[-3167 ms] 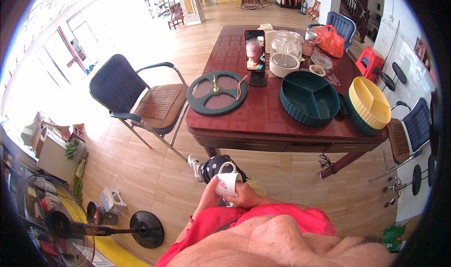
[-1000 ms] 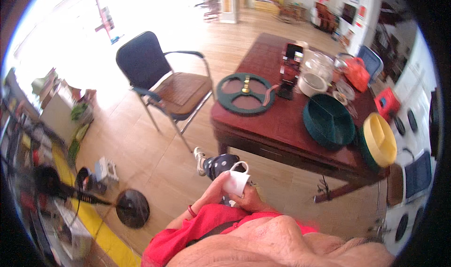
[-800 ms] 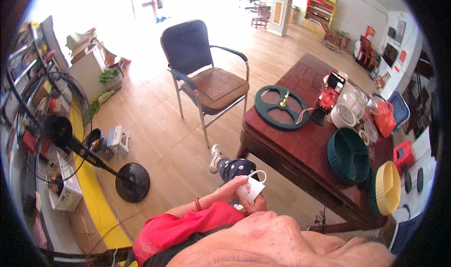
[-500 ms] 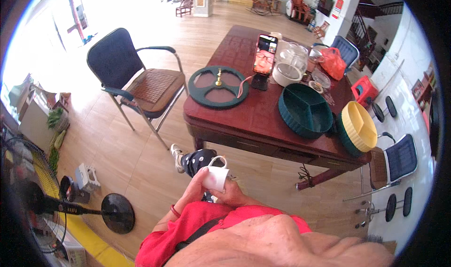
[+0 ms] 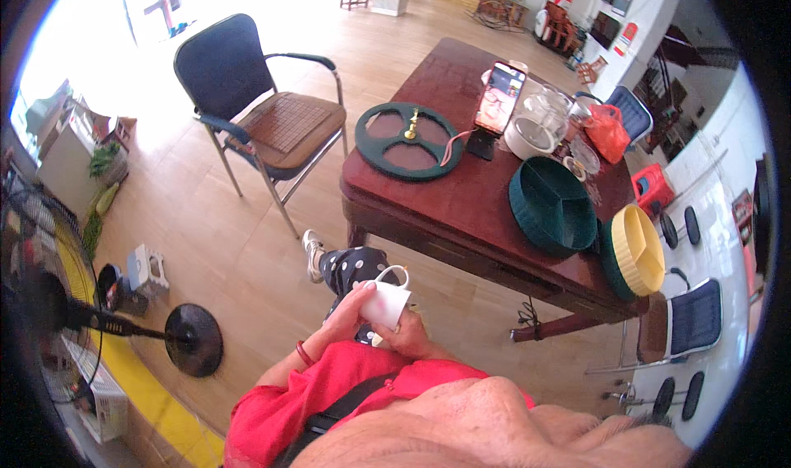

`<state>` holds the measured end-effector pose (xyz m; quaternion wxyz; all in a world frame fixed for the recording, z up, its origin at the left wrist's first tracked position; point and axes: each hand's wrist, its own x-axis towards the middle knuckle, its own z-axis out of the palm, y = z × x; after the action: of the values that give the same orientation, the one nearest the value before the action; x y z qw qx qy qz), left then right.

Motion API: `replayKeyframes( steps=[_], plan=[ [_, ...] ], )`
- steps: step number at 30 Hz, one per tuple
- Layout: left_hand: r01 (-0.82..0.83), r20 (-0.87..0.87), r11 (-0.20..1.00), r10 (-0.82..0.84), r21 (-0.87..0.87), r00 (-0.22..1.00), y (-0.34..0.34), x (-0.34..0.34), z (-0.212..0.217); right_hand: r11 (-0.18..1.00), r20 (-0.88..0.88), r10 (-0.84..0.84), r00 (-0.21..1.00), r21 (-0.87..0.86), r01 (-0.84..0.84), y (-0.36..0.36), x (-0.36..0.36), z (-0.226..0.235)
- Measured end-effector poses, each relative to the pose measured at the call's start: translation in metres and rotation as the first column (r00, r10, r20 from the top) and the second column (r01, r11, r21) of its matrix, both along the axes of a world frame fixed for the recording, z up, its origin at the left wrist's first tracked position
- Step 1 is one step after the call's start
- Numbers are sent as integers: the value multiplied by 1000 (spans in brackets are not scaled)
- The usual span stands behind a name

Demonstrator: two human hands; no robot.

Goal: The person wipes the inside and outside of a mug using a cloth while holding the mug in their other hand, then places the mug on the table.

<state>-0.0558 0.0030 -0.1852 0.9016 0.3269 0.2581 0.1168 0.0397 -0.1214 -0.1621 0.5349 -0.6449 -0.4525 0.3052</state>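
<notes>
A white mug (image 5: 386,306) is held between my two hands above my lap, its looped handle turned up and away from me. My left hand (image 5: 352,315) grips its left side. Around its lower right side, my right hand (image 5: 407,336) has its fingers closed. Beyond my hands stands a dark red table (image 5: 445,212). On it are a round green three-part lid (image 5: 387,162) with a brass knob, a propped phone (image 5: 500,97), a green divided round tray (image 5: 540,217) and a yellow divided tray (image 5: 630,241) tilted at the right corner. None of these touches my hands.
Glass jars (image 5: 547,109), a white bowl (image 5: 529,137) and a red plastic bag (image 5: 607,133) crowd the table's far right. A chair (image 5: 280,130) stands left of the table. A fan base (image 5: 194,340) is on the floor at lower left. Another chair (image 5: 692,320) sits right.
The view has turned a little, so the table and chair appear farther right. Both hands stay on the mug, which looks slightly more tilted.
</notes>
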Motion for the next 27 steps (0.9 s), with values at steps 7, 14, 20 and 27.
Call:
replayKeyframes(
  steps=[7, 14, 20, 27],
  plan=[
    [-41, 0, 999, 41, 18, 999, -4, -1, 9, 999, 80, 26, 996, -39, -23, 0, 5, -9],
    [-28, 74, 998, 24, 50, 997, -2, 1, 3, 1000, 139, -4, 990, -27, 8, 1, 4, -3],
    [-136, 179, 957, 91, 256, 980, -2, -2, 6, 993, -172, 34, 985, -109, -53, 5, 9, 21],
    [-312, 233, 935, 269, 171, 935, 1, -6, 36, 976, 382, 114, 917, 129, -175, 25, -3, -3]
  ],
)
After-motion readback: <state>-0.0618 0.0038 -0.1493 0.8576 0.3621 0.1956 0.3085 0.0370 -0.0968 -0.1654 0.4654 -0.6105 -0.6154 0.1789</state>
